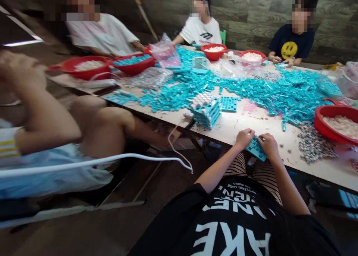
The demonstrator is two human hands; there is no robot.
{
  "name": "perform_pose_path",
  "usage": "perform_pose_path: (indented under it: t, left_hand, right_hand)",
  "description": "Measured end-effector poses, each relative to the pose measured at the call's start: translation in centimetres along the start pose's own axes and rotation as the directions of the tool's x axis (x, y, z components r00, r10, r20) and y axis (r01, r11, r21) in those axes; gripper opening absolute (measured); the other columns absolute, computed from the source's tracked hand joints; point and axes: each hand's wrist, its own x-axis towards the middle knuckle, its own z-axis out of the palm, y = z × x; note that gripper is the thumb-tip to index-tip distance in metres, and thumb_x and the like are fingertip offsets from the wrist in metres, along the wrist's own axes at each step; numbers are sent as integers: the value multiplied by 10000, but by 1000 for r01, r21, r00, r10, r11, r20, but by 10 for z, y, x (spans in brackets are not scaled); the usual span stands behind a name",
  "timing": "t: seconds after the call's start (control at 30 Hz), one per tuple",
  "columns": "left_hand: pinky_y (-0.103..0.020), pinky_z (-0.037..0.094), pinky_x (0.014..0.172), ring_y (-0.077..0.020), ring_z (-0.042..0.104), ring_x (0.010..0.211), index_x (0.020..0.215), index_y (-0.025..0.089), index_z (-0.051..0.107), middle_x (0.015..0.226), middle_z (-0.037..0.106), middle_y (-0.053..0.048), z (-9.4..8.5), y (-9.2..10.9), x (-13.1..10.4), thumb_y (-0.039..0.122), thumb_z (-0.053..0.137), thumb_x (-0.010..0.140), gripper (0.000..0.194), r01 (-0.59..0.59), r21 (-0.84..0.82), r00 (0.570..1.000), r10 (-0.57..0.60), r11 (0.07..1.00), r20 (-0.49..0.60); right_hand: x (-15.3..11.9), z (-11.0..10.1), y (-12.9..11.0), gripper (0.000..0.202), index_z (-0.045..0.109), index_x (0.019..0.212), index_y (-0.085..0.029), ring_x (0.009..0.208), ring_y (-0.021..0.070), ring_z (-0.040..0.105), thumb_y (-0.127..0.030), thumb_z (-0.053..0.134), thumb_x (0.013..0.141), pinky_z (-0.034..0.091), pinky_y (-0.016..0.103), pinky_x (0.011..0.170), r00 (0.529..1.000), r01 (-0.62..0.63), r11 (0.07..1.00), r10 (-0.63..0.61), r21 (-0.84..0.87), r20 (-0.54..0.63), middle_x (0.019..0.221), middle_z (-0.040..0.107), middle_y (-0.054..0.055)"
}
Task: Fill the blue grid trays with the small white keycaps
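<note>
Between my hands, at the table's near edge, is a flat turquoise plastic panel (256, 149) with rows of square holes. My left hand (245, 138) grips its left far corner, and my right hand (269, 144) closes on its right side. Both sets of fingertips meet near the panel's far edge; whether they pinch a small part there is too small to tell. Left of my hands rises a stack of similar turquoise panels (207, 116), with white keycap-like pieces (201, 99) on top. Another holed panel (228, 104) lies flat behind the stack.
Heaps of turquoise plastic pieces (282, 92) spread over the table (223, 127). A red basin (321, 118) of pale pieces and a pile of small metallic parts (314, 142) are at right. A white cable (125, 157) crosses at left. Several people sit around.
</note>
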Motion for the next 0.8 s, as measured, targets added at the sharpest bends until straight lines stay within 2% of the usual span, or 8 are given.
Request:
perform_pose_path:
  t: [0.17, 0.3, 0.4, 0.5, 0.57, 0.63, 0.7, 0.8]
  left_hand:
    - [-245, 442, 751, -159, 618, 846, 866, 226, 690, 909, 700, -39, -2, 9, 0, 377, 393, 867, 333, 15, 85, 1000, -13, 996, -24]
    - [-272, 448, 767, -183, 618, 860, 922, 213, 683, 923, 698, -58, -4, 17, -6, 374, 362, 873, 362, 132, 88, 988, -124, 987, -93]
    - [-270, 449, 778, -182, 618, 861, 905, 219, 690, 898, 700, -56, -5, 21, -14, 366, 395, 858, 333, 185, -16, 969, -185, 983, -166]
    - [-259, 452, 753, -163, 612, 772, 842, 210, 700, 738, 682, -29, -9, 19, -14, 348, 463, 825, 275, 191, -252, 959, -235, 949, -160]
    - [-233, 446, 667, -129, 572, 629, 786, 183, 698, 564, 604, 8, -12, 16, -10, 304, 524, 794, 213, 241, -546, 940, -333, 803, -74]
    - [-196, 395, 542, -86, 478, 488, 731, 151, 684, 459, 506, 39, -17, 12, -4, 259, 559, 775, 171, 302, -781, 901, -430, 546, 47]
    - [-171, 303, 446, -52, 372, 406, 696, 125, 663, 429, 449, 53, -21, 9, 1, 246, 576, 771, 168, 333, -880, 866, -478, 340, 143]
    - [-158, 229, 396, -33, 301, 368, 699, 101, 647, 424, 394, 66, -27, 4, 5, 278, 611, 756, 189, 354, -919, 835, -501, 176, 226]
  right_hand:
    - [16, 9, 15, 203, 662, 759, -187, 777, 244, 575, -302, 497, 784, 425, 360, 731, 998, 42, 999, -42, 10, 41, 812, 646, 102]
    - [28, 15, 20, 319, 680, 790, -174, 734, 232, 573, -409, 465, 775, 424, 362, 715, 998, 38, 996, -41, 80, 38, 824, 655, 94]
    - [28, 15, 17, 402, 690, 820, -178, 797, 248, 576, -482, 430, 781, 421, 376, 741, 997, 79, 989, -81, 123, 13, 871, 661, 102]
    - [29, 13, 16, 456, 697, 802, -186, 798, 242, 580, -556, 434, 764, 424, 376, 747, 997, 70, 978, -75, 195, 23, 858, 658, 95]
    - [30, 12, 16, 474, 699, 785, -193, 795, 236, 584, -593, 446, 750, 428, 372, 748, 997, 56, 972, -68, 227, 43, 837, 654, 84]
    - [30, 12, 17, 491, 698, 781, -191, 815, 236, 586, -612, 446, 750, 430, 372, 765, 996, 68, 969, -82, 237, 48, 843, 650, 80]
    - [29, 13, 18, 510, 694, 802, -184, 833, 236, 585, -621, 434, 761, 433, 376, 783, 994, 92, 968, -102, 234, 32, 866, 644, 83]
    - [26, 17, 21, 507, 685, 877, -185, 851, 232, 584, -616, 438, 778, 443, 382, 795, 993, 113, 965, -116, 235, 1, 903, 634, 86]
